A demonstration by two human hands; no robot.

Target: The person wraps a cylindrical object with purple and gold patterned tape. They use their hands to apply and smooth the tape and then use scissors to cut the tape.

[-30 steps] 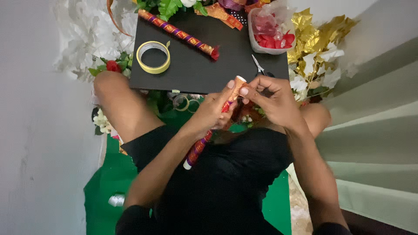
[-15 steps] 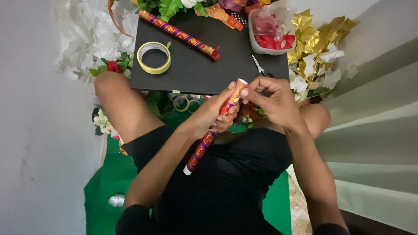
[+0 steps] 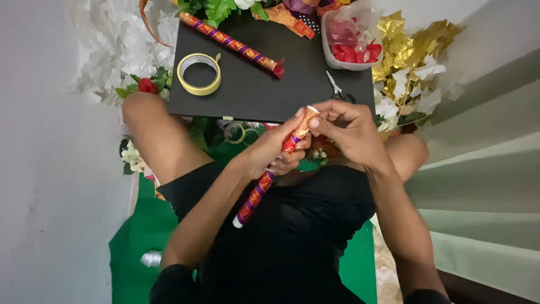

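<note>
The left hand (image 3: 278, 151) is clenched around the middle of a ribbon-wrapped stick (image 3: 270, 171), and the right hand (image 3: 346, 128) pinches its far tip between thumb and fingers. The stick's long axis runs diagonally, white near end low and left over the lap, far end up and right at the near edge of the black board (image 3: 253, 90). On the board lie a yellow tape roll (image 3: 199, 74), a second wrapped stick (image 3: 230, 43), scissors (image 3: 336, 88) and a tub of red petals (image 3: 351, 45), with bare board between them.
</note>
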